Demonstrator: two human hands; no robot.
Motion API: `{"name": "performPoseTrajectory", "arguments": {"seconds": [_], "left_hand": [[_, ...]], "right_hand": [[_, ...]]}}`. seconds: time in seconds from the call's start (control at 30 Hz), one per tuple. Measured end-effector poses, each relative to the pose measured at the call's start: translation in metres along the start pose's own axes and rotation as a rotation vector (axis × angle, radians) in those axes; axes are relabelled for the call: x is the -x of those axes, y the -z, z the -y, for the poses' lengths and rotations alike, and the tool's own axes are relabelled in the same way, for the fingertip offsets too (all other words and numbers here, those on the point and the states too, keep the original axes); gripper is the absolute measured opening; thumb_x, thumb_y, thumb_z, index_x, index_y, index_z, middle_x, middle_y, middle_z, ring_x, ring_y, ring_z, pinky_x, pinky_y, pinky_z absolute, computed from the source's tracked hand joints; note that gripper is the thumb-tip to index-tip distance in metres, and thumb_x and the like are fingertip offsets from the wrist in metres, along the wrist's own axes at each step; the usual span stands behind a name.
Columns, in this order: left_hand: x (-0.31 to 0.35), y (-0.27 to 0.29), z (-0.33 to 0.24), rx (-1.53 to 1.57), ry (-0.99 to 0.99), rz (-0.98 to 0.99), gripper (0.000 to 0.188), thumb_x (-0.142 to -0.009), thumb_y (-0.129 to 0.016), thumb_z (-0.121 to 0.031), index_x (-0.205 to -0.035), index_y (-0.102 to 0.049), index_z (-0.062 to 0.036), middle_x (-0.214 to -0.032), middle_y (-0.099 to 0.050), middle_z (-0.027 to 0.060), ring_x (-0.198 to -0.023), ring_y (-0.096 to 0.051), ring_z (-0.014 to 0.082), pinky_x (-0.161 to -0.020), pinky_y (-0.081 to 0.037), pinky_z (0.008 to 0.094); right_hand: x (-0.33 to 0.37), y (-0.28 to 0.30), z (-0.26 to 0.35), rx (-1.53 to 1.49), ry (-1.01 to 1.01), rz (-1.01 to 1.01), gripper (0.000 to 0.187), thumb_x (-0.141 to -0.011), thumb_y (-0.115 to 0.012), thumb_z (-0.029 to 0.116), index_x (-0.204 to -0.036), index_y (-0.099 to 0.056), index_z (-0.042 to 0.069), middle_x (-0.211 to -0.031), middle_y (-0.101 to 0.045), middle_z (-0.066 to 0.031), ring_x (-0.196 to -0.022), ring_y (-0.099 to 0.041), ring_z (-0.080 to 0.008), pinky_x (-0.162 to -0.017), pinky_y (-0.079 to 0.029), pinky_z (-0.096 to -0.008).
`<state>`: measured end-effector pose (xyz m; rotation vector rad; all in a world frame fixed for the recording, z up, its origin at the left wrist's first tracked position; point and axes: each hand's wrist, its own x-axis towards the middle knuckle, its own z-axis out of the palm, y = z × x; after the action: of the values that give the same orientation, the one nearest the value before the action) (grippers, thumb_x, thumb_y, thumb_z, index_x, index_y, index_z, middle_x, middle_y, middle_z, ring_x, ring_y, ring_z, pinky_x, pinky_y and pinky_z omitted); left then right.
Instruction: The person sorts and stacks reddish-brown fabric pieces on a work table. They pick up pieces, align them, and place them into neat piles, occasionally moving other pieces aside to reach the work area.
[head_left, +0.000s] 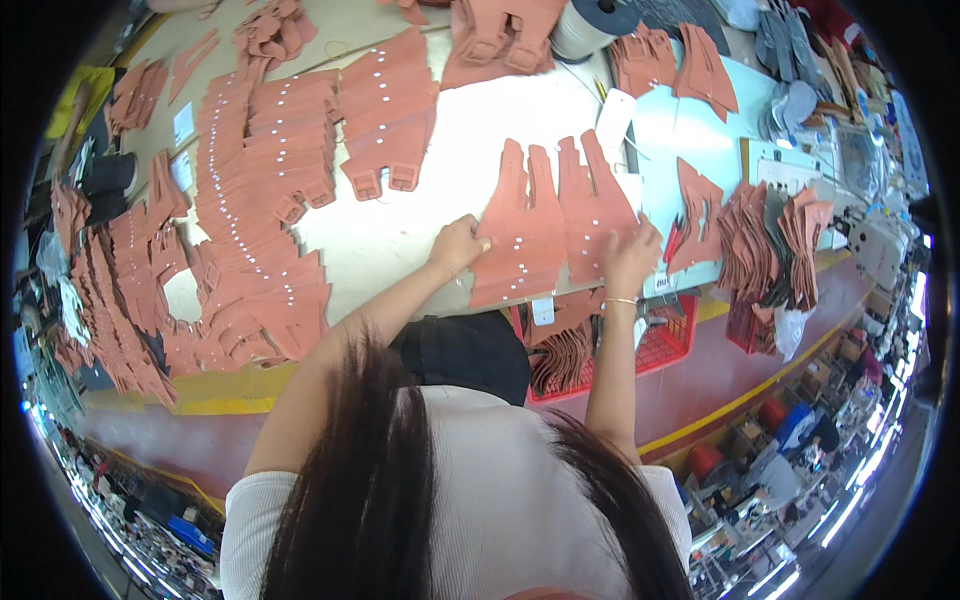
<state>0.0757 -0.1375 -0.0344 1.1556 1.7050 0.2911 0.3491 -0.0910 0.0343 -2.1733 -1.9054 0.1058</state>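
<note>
Overlapping terracotta pieces (222, 135) covered the left of the table (375, 240). The left hand (457, 244), fingers curled, touched the left edge of a slotted panel (518, 230) near the table's front; a second panel (592, 205) lay beside it, the right hand (632, 262) at its right edge. Whether either hand's fingers gripped could not be told.

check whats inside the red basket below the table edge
A bunch of reddish-brown pieces sits at the red basket's left, something pale at its right. The right forearm covers its middle, the table its far side; anything beneath the pieces is hidden.
</note>
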Motion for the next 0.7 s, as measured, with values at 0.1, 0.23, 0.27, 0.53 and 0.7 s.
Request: {"name": "performPoseTrajectory", "arguments": {"seconds": [0.1,0.23,0.27,0.53,0.7], "left_hand": [[-0.002,0.002,0.004,0.077,0.019,0.05,0.04,-0.081,-0.074,-0.03,-0.096,-0.061,0.0037,-0.076,-0.065,0.0115,-0.07,-0.064,0.0189,-0.066,-0.051,0.0323],[0.003,0.008,0.008,0.235,0.103,0.139,0.03,-0.088,-0.067,-0.026,-0.097,-0.061,0.002,-0.078,-0.066,0.009,-0.064,-0.063,0.0132,-0.06,-0.052,0.0275],[0.006,0.009,0.01,0.268,0.125,0.163,0.029,-0.089,-0.066,-0.025,-0.097,-0.061,0.0018,-0.078,-0.066,0.0087,-0.065,-0.064,0.0136,-0.061,-0.052,0.0274],[0.032,0.016,0.035,0.449,0.181,0.248,0.015,-0.093,-0.05,-0.011,-0.1,-0.061,-0.0016,-0.086,-0.068,0.0079,-0.074,-0.068,0.0154,-0.065,-0.051,0.026],[0.048,0.016,0.05,0.47,0.163,0.248,0.02,-0.093,-0.041,-0.003,-0.101,-0.059,-0.0017,-0.088,-0.068,0.0089,-0.075,-0.069,0.0163,-0.067,-0.051,0.0255]], "right_hand": [[0.003,-0.008,0.024,-0.109,0.191,-0.001,0.05,-0.079,-0.06,0.002,-0.128,-0.05,0.005,-0.13,-0.048,-0.0197,-0.12,-0.046,-0.0373,-0.101,-0.037,-0.0482],[0.006,-0.028,0.046,-0.214,0.336,0.161,0.055,-0.077,-0.055,-0.004,-0.131,-0.05,0.006,-0.14,-0.044,-0.0144,-0.134,-0.036,-0.0343,-0.11,-0.029,-0.0495],[0.009,-0.032,0.05,-0.18,0.378,0.2,0.056,-0.077,-0.055,-0.005,-0.132,-0.051,0.007,-0.141,-0.044,-0.0129,-0.136,-0.035,-0.0338,-0.11,-0.028,-0.0504],[0.034,-0.033,0.048,-0.061,0.441,0.276,0.055,-0.073,-0.053,-0.009,-0.119,-0.065,0.019,-0.144,-0.043,-0.0077,-0.137,-0.034,-0.0305,-0.11,-0.026,-0.0539],[0.057,-0.028,0.041,-0.053,0.459,0.265,0.044,-0.075,-0.058,-0.001,-0.114,-0.068,0.018,-0.143,-0.043,-0.0106,-0.137,-0.034,-0.0327,-0.108,-0.027,-0.056]]}}
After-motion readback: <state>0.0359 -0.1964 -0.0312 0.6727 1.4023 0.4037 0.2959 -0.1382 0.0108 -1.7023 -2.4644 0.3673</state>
